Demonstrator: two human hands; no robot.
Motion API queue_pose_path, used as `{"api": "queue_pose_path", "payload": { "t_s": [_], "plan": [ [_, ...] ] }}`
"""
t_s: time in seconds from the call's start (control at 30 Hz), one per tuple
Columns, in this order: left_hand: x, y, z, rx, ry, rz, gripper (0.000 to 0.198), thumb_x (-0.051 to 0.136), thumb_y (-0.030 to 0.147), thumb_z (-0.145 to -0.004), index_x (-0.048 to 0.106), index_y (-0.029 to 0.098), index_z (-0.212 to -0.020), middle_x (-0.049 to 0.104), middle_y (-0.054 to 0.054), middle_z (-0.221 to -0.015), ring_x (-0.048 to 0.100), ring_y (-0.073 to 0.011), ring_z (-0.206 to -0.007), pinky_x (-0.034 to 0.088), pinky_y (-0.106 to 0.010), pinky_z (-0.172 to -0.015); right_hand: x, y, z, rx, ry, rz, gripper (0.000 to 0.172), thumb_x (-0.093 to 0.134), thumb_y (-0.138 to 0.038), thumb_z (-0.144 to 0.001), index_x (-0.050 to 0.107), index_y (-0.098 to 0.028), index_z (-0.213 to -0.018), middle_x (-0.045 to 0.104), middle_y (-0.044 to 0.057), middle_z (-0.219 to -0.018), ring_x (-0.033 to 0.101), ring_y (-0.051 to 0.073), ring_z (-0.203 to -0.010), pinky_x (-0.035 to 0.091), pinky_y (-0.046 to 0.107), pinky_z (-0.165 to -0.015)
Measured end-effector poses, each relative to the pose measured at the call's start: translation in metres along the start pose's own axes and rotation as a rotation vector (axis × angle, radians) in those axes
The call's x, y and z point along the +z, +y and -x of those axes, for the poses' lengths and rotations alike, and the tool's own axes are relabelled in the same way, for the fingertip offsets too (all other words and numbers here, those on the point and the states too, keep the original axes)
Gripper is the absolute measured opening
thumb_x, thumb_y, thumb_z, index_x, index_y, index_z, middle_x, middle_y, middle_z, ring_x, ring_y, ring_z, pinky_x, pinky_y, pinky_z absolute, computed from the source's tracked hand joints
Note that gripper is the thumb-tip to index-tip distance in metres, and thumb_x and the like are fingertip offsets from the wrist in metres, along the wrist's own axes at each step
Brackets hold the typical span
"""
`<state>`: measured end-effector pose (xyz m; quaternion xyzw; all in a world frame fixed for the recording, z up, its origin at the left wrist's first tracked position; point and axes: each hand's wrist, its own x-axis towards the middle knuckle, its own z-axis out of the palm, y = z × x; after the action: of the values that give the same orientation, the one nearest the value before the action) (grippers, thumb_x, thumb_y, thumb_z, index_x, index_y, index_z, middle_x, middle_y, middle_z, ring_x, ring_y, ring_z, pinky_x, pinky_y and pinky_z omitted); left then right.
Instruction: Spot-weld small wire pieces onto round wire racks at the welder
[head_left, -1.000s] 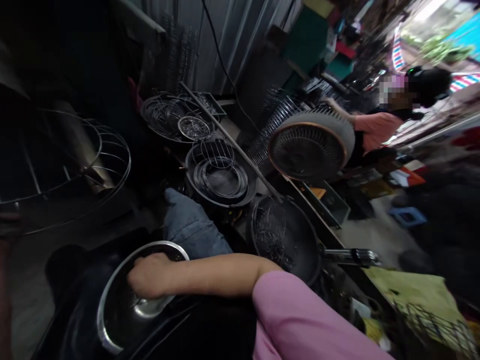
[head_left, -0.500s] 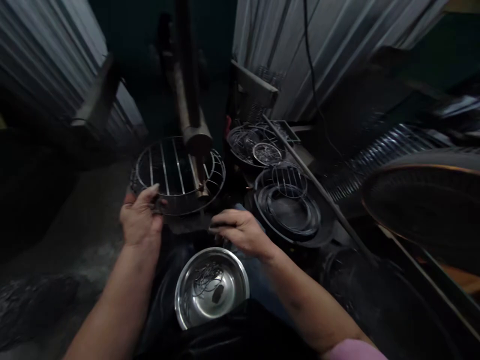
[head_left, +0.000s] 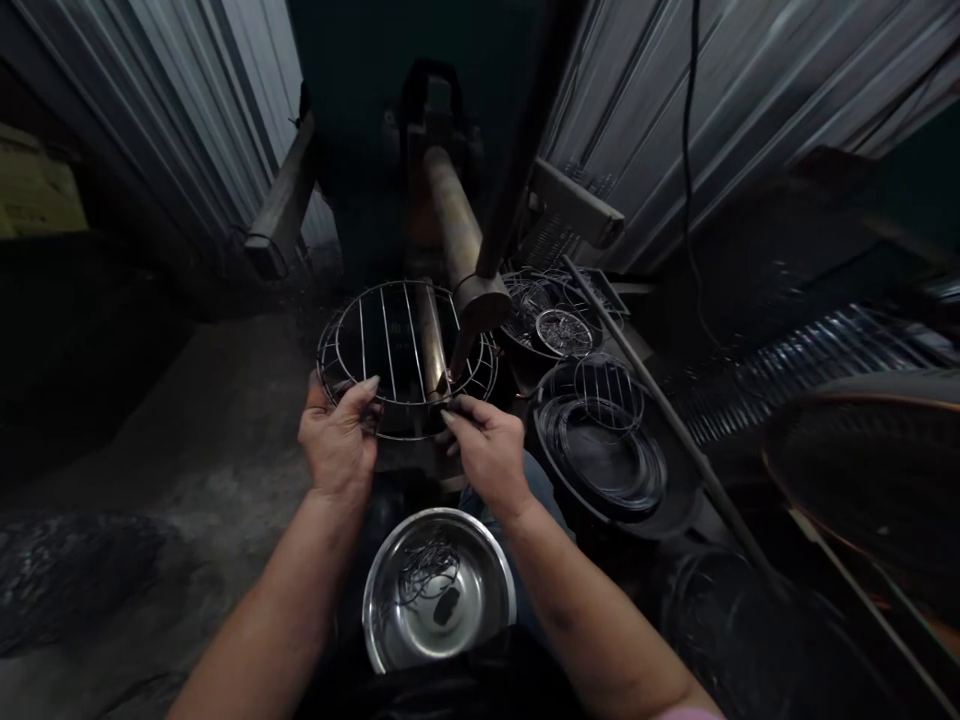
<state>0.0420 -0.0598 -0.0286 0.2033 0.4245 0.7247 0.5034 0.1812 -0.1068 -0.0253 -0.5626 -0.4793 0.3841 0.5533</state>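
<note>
A round wire rack (head_left: 389, 345) with parallel bars and a double rim lies around the lower rod (head_left: 430, 335) of a machine that looks like a spot welder. My left hand (head_left: 339, 435) is closed on the rack's near left rim, thumb on top. Pinched together, the fingers of my right hand (head_left: 491, 450) are at the near right rim, close to the point where the upper electrode meets the lower rod. What they pinch is too small to make out. Below my hands, a steel bowl (head_left: 480, 580) on my lap holds a clump of short wire pieces (head_left: 427, 570) and a small dark block (head_left: 446, 606).
The machine's thick upper arm (head_left: 457, 220) juts toward me above the rack. On the right stand a pan with coiled wire (head_left: 551, 450), a basin of wire scraps (head_left: 517, 300) and a long slanting bar (head_left: 660, 400). Stacked wire racks (head_left: 817, 350) are farther right.
My right hand has moved up from above the bowl to the rack's near rim beside the electrode. My left hand keeps its hold on the rack. The view has shifted left.
</note>
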Motion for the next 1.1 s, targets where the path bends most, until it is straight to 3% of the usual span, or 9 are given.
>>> {"api": "queue_pose_path", "payload": {
  "t_s": [0.17,0.4,0.67,1.1],
  "plan": [
    [-0.001,-0.002,0.000,-0.021,0.008,0.022,0.043,0.083,0.020,-0.052,0.060,0.021,-0.088,0.058,0.005,-0.076,0.052,-0.0074,-0.053,0.041,-0.021,-0.050,-0.006,-0.004,0.011,-0.016,-0.035,-0.039,0.025,0.067,-0.036,-0.079,0.075,-0.019,-0.095,0.069,0.002,-0.072,0.059,0.011,-0.050,0.048,0.021,-0.046],
    [0.006,0.000,0.006,-0.021,-0.018,0.063,0.045,0.083,0.019,-0.051,0.060,0.021,-0.089,0.058,0.005,-0.078,0.053,-0.0073,-0.054,0.041,-0.021,-0.050,-0.002,0.018,-0.006,-0.003,0.095,0.079,0.026,0.066,-0.036,-0.077,0.075,-0.016,-0.091,0.070,0.002,-0.065,0.063,0.015,-0.055,0.051,0.025,-0.051],
    [0.012,-0.001,0.006,-0.047,-0.006,0.056,0.042,0.083,0.020,-0.051,0.060,0.020,-0.086,0.058,0.004,-0.075,0.052,-0.0077,-0.053,0.041,-0.022,-0.050,0.000,0.025,-0.007,-0.032,0.167,-0.024,0.025,0.068,-0.037,-0.076,0.073,-0.015,-0.084,0.068,0.002,-0.064,0.060,0.014,-0.050,0.049,0.024,-0.047],
    [0.015,-0.003,-0.004,-0.093,0.004,0.072,0.047,0.085,0.020,-0.050,0.061,0.020,-0.089,0.056,0.005,-0.070,0.051,-0.0074,-0.053,0.042,-0.021,-0.050,0.007,0.016,-0.015,-0.029,0.175,-0.074,0.019,0.067,-0.033,-0.076,0.071,-0.015,-0.080,0.066,0.001,-0.064,0.061,0.014,-0.051,0.048,0.022,-0.046]
  ]
}}
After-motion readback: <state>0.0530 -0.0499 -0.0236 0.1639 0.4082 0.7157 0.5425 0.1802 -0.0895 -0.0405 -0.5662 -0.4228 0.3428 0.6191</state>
